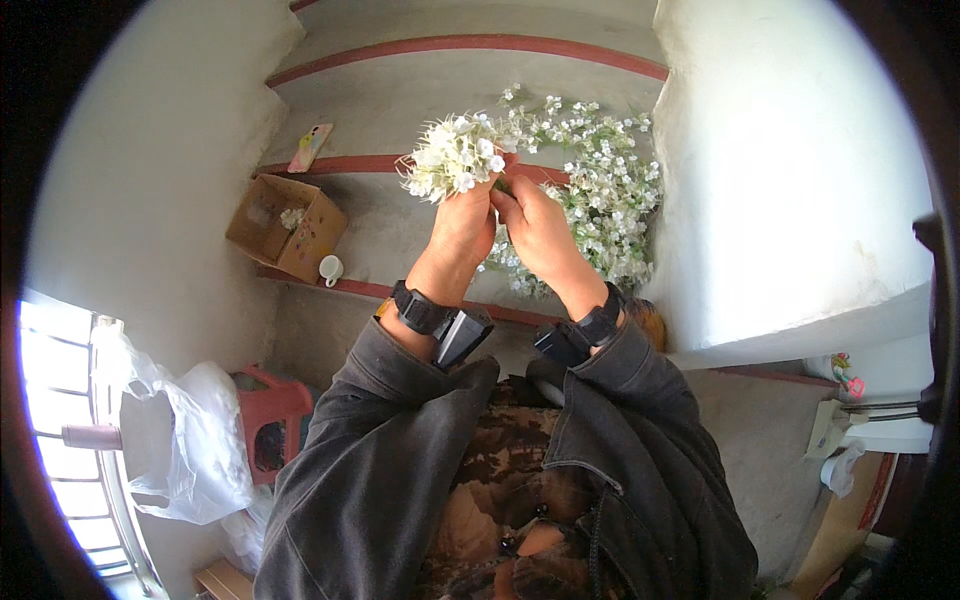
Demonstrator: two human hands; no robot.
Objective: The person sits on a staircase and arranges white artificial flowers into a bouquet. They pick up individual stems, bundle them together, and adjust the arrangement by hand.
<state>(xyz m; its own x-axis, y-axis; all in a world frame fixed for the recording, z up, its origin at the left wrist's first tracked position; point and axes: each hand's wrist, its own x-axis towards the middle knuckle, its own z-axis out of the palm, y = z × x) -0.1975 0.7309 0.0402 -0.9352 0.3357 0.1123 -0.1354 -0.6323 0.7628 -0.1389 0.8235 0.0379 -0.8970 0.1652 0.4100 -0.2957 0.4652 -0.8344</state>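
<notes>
A dense bunch of small white flowers (454,154) is gripped in my left hand (466,221), its heads pointing up and to the left. My right hand (538,225) meets the left one just below the bunch, thumb and fingers pinched together at the stems. What the right fingertips pinch is mostly hidden; a bit of green shows there. A large loose heap of white flowers with green stems (607,195) spreads over the steps behind and to the right of my right hand.
Concrete steps with red edges (465,46) rise ahead between white walls (795,172). On the left are a cardboard box (319,236) with a small white flower cluster (292,218), a white cup (331,268) and a phone (310,148). A red plastic stool (281,420) and plastic bag (202,442) stand lower left.
</notes>
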